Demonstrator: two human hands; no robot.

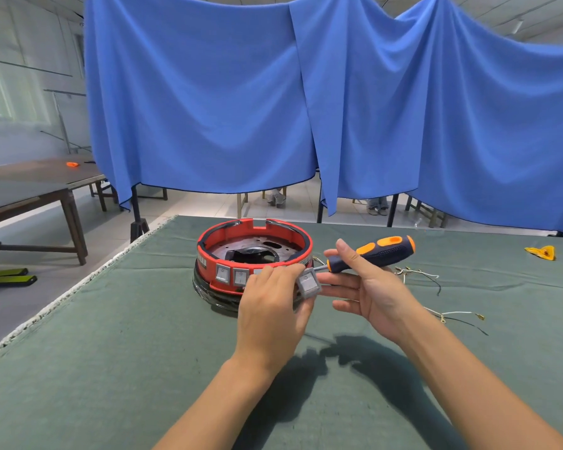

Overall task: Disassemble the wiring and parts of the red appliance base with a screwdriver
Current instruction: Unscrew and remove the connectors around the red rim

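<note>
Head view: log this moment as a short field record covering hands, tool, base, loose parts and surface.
left hand: fingers pinch a grey switch, out of the base
right hand: holds the screwdriver under the thumb, fingers extended
base: red, upright on the cloth, two switches left in its front
wires: loose on the cloth, right of the hands
surface: green cloth
</note>
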